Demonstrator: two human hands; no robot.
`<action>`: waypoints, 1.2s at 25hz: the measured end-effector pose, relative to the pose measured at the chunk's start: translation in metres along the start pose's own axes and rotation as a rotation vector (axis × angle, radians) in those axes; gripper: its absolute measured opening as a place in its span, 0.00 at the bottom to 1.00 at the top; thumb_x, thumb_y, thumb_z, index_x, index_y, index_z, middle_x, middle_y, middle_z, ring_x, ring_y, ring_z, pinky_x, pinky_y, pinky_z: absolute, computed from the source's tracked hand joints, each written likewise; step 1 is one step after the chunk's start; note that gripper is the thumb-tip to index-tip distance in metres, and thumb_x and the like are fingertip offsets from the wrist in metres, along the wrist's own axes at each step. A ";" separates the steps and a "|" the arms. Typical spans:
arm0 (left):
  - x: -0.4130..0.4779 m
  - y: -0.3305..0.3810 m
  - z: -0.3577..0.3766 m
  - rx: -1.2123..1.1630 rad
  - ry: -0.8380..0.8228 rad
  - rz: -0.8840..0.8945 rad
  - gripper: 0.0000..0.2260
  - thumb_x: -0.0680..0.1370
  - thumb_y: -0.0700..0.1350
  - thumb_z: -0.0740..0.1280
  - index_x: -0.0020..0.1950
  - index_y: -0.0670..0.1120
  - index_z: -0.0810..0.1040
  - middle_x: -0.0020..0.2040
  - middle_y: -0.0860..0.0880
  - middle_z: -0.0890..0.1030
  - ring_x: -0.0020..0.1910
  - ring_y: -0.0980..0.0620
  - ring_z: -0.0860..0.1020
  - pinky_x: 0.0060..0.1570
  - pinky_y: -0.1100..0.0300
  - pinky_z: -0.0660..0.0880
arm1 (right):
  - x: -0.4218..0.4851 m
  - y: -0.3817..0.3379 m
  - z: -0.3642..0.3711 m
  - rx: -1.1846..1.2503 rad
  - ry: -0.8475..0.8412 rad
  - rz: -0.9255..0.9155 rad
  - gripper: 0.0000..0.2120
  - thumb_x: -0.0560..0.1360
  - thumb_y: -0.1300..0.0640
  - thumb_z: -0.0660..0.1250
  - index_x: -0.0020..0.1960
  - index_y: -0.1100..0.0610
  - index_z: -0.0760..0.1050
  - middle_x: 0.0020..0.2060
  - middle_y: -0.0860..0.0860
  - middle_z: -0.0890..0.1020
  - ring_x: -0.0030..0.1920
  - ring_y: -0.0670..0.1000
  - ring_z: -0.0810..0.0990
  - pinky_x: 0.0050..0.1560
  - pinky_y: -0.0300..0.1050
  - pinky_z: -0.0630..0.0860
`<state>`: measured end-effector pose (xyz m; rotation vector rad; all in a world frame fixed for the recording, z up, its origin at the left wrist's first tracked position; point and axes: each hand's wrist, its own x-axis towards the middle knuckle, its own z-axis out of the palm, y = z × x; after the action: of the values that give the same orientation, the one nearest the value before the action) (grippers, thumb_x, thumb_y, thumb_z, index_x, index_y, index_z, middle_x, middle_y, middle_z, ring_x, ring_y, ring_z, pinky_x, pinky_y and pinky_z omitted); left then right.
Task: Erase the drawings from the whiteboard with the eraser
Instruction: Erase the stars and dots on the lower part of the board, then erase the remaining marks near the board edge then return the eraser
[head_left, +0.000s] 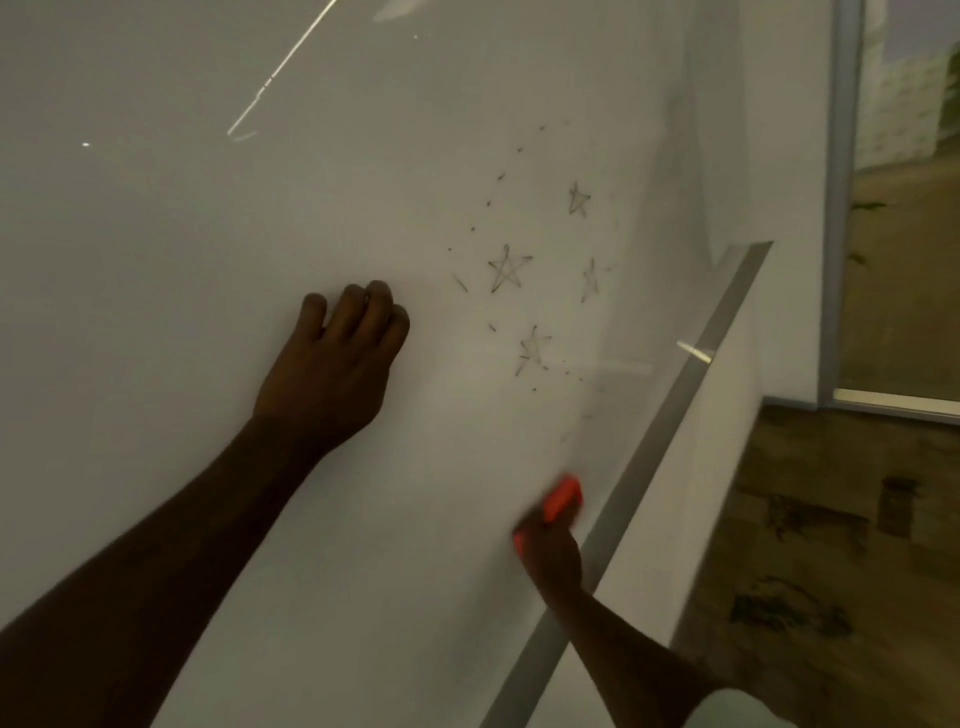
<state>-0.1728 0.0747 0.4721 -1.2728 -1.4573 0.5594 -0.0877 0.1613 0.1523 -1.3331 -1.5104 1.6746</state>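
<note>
A: The glossy white whiteboard (260, 182) is braced by the left hand (332, 364), fingers curled, nothing held.

B: The blurred orange eraser (561, 499) is gripped by the right hand (550, 556); the pen-drawn stars (509, 267) lie up-board, nearer it.

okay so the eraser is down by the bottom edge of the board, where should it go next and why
Probably up the whiteboard to the nearest star. The right hand holds the orange eraser below the drawings, and four stars and scattered marks are unerased above it. The left hand rests clear of that path.
</note>
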 end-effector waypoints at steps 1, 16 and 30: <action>-0.002 0.002 0.002 0.010 0.005 0.003 0.17 0.79 0.39 0.58 0.66 0.36 0.72 0.66 0.35 0.73 0.61 0.36 0.71 0.55 0.41 0.65 | 0.004 0.010 -0.004 0.135 -0.038 0.226 0.29 0.83 0.49 0.60 0.78 0.61 0.56 0.66 0.63 0.76 0.64 0.64 0.77 0.65 0.51 0.72; -0.003 0.006 0.007 0.003 0.022 -0.037 0.17 0.80 0.39 0.55 0.66 0.36 0.74 0.66 0.34 0.73 0.60 0.36 0.72 0.52 0.41 0.68 | 0.040 -0.018 -0.014 -0.122 0.088 -0.212 0.34 0.82 0.45 0.56 0.81 0.47 0.41 0.59 0.60 0.80 0.53 0.61 0.82 0.51 0.54 0.81; 0.001 0.007 0.010 -0.014 0.040 -0.013 0.18 0.75 0.38 0.61 0.64 0.36 0.74 0.64 0.34 0.74 0.59 0.35 0.71 0.55 0.40 0.66 | 0.063 -0.189 -0.032 -0.061 0.302 -0.753 0.33 0.81 0.43 0.59 0.81 0.49 0.50 0.52 0.57 0.81 0.48 0.58 0.82 0.47 0.50 0.80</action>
<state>-0.1791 0.0803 0.4635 -1.2775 -1.4381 0.5133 -0.1264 0.2769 0.3133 -0.8257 -1.6040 0.9168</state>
